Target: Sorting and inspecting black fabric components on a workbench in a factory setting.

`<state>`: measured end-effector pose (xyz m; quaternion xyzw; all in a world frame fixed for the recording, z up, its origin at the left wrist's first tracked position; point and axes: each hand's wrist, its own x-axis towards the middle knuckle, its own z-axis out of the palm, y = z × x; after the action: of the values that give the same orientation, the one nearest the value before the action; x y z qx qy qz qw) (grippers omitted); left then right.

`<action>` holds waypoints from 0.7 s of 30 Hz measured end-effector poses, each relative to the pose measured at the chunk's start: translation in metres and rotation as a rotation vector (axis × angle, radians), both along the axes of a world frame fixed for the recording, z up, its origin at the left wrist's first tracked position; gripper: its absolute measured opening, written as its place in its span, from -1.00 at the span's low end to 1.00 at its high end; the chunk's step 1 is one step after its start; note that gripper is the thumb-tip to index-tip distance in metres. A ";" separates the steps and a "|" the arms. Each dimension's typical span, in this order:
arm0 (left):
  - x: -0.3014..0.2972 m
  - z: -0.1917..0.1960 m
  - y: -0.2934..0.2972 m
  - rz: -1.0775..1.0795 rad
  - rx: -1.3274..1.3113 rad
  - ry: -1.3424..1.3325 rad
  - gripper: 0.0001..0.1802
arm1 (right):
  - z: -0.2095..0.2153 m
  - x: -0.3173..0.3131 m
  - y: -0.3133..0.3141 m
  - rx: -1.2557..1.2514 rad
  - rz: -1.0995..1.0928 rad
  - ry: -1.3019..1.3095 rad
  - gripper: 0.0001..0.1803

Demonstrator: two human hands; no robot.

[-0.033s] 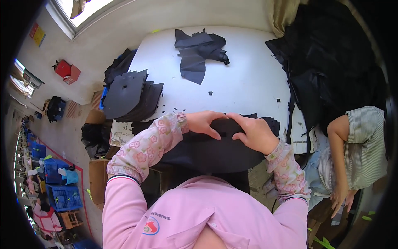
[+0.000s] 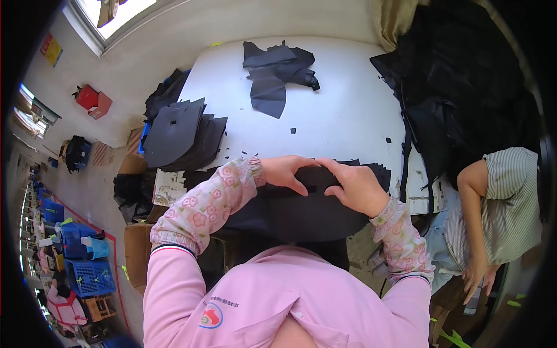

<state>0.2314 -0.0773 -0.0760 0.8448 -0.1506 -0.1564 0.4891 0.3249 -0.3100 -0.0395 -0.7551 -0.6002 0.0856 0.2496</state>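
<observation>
A black panel (image 2: 296, 217) with a rounded near edge hangs over the front of the white table (image 2: 342, 110). It looks like a thin, flexible sheet, and a small slot shows in it between my thumbs. My left hand (image 2: 285, 173) has its fingers over the panel's far part and its thumb on the face. On the other side of the slot, my right hand (image 2: 361, 188) grips it the same way, the fingertips of both hands meeting. More black layers (image 2: 380, 174) lie beneath; how many sheets I hold cannot be told.
Left on the table stands a stack of black panels (image 2: 174, 130) with slots. Crumpled black pieces (image 2: 278, 72) lie at the back, with small black scraps (image 2: 293, 131) about. Black fabric (image 2: 464, 75) heaps up at right, beside a seated co-worker (image 2: 510, 203). A cardboard box (image 2: 136, 249) stands lower left.
</observation>
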 end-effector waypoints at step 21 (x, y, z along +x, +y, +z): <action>0.004 0.007 -0.011 -0.100 -0.252 0.175 -0.13 | -0.003 -0.027 -0.004 -0.004 -0.197 -0.342 -0.36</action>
<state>0.2352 -0.0883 -0.0689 0.7512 -0.1677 -0.2336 0.5941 0.2977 -0.3142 -0.0427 -0.8142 -0.5568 -0.0675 0.1496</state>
